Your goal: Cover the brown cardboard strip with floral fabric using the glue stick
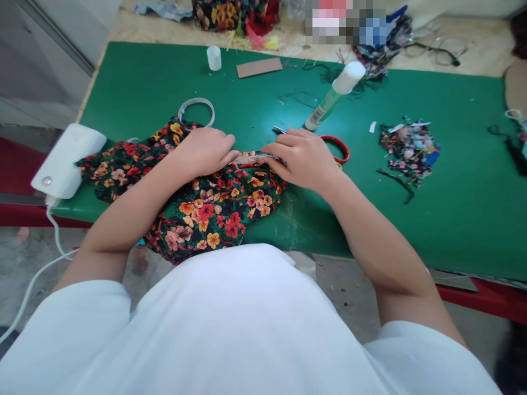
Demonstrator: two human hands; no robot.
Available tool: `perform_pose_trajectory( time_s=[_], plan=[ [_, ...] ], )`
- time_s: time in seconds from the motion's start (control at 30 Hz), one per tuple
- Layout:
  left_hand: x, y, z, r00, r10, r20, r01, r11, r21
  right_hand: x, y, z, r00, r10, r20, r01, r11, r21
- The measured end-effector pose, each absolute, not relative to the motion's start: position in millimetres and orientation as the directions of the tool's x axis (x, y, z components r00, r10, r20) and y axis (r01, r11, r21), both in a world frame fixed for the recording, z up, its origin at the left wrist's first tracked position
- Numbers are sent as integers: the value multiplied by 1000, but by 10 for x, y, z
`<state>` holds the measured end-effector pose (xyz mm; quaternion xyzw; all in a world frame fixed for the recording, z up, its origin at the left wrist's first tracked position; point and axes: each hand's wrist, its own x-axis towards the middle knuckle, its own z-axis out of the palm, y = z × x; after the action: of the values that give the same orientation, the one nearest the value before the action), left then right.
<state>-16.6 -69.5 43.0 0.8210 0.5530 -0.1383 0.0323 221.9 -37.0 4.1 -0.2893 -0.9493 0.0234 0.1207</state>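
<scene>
A floral fabric piece [206,211], dark with red, orange and pink flowers, lies bunched over the near left of the table. My left hand [208,151] is closed, pinching its upper edge. Fingers curled, my right hand [304,158] grips the same edge farther right. Between the hands that edge is stretched and shows a pale strip [246,159]. Something thin under my right fingertips is too small to make out. Red-handled scissors [340,147] lie just behind my right hand, which hides their middle. A clear ring [197,100] rests behind my left hand, touching the fabric.
On the green mat [453,219] a glue stick [329,101] stands beyond my right hand. Fabric scraps [411,145] are heaped at right. A white cap [214,57] and brown strip [259,67] lie at the back. A corded white box [68,159] sits on the left edge.
</scene>
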Motion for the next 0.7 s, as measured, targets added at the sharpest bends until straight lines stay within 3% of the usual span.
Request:
perform_pose_trajectory(
  time_s=[0.13, 0.3, 0.53, 0.7],
  plan=[
    [-175, -693, 426, 360, 895, -264, 913, -396, -96, 2220, -332, -53, -767, 586, 263, 569, 810, -144],
    [-201, -688, 460, 359, 887, -290, 914, -397, -87, 2225, -302, -103, -795, 571, 207, 538, 820, -198],
    [-286, -667, 538, 367, 872, -325, 910, -408, -69, 2320, -307, -23, -794, 591, 140, 571, 805, -159],
    [-342, -631, 582, 426, 839, -337, 893, -450, 9, 2392, -287, 51, -784, 606, 133, 590, 794, -146]
  ],
)
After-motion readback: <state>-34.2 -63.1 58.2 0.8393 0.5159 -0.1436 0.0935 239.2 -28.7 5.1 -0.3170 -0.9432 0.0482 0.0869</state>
